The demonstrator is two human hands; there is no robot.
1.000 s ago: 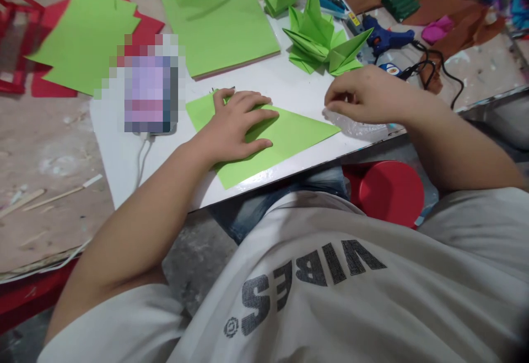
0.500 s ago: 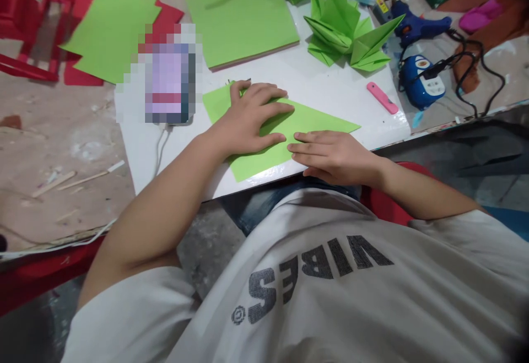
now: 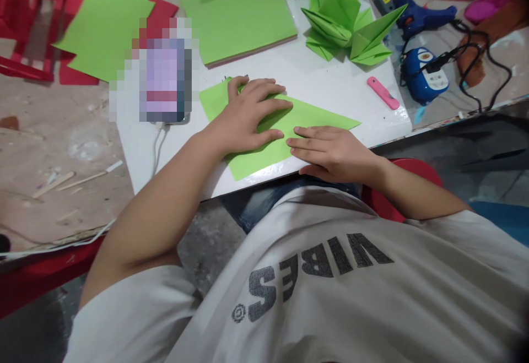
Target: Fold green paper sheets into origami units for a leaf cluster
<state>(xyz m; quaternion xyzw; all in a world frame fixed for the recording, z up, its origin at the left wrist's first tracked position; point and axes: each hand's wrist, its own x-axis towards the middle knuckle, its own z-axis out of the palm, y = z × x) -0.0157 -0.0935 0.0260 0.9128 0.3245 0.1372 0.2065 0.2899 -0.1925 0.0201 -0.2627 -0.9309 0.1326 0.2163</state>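
A folded sheet of green paper point(image 3: 256, 162) lies flat on the white board point(image 3: 355, 90), its pointed corner reaching to the right. My left hand point(image 3: 252, 115) rests on it with fingers spread, pressing over its upper left part. On the near edge of the same paper lies my right hand point(image 3: 330, 151), palm down and fingers stretched out toward the left thumb. The two hands are close but apart. Parts of the paper beneath both hands are hidden.
Beyond the hands are a green paper stack point(image 3: 243, 21) and folded green paper shapes point(image 3: 343, 27). A pink cutter point(image 3: 383, 93), a blue glue gun point(image 3: 425, 16) and a blue power socket point(image 3: 425, 76) sit right. A blurred-out phone point(image 3: 165, 79) lies left.
The camera view has shifted slightly. Both hands stay flat on the green paper in nearly the same places, and the paper's shape looks unchanged.
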